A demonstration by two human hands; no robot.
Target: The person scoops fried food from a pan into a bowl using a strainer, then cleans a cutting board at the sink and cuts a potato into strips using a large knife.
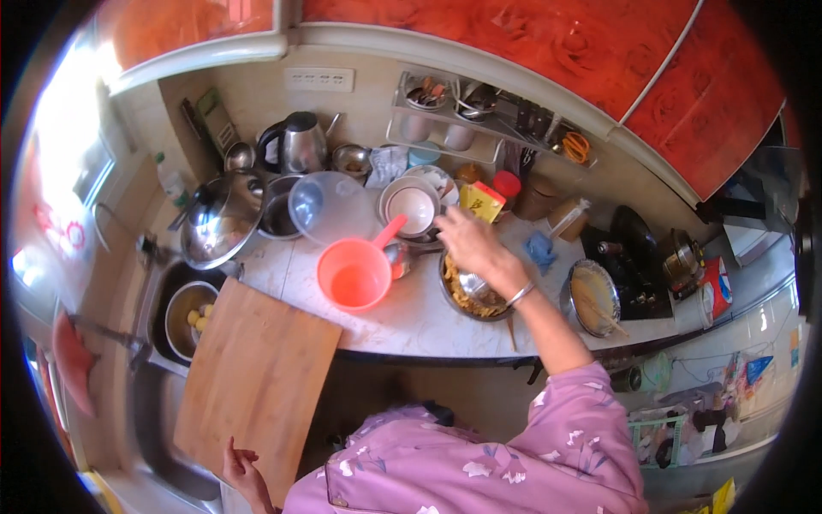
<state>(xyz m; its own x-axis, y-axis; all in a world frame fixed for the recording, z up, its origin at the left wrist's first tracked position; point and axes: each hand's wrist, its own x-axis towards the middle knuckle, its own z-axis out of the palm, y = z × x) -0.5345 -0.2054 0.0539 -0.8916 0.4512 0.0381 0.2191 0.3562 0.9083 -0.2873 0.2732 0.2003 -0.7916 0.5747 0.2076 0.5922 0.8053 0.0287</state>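
Note:
My right hand reaches over the worktop, its fingers beside a stack of white bowls and a yellow box. Motion blur hides whether its fingertips grip anything. Below its wrist sits a dark round pan of yellow-brown food, with a shiny metal bowl or ladle resting in it. My left hand hangs by the lower part of a wooden cutting board, holding nothing, its index finger extended. A pink plastic dipper stands left of the pan.
The board overhangs the sink, where a metal bowl holds yellow pieces. A clear plastic bowl, a large steel lid and a kettle stand behind. A basin of batter-like mix sits right, near the stove.

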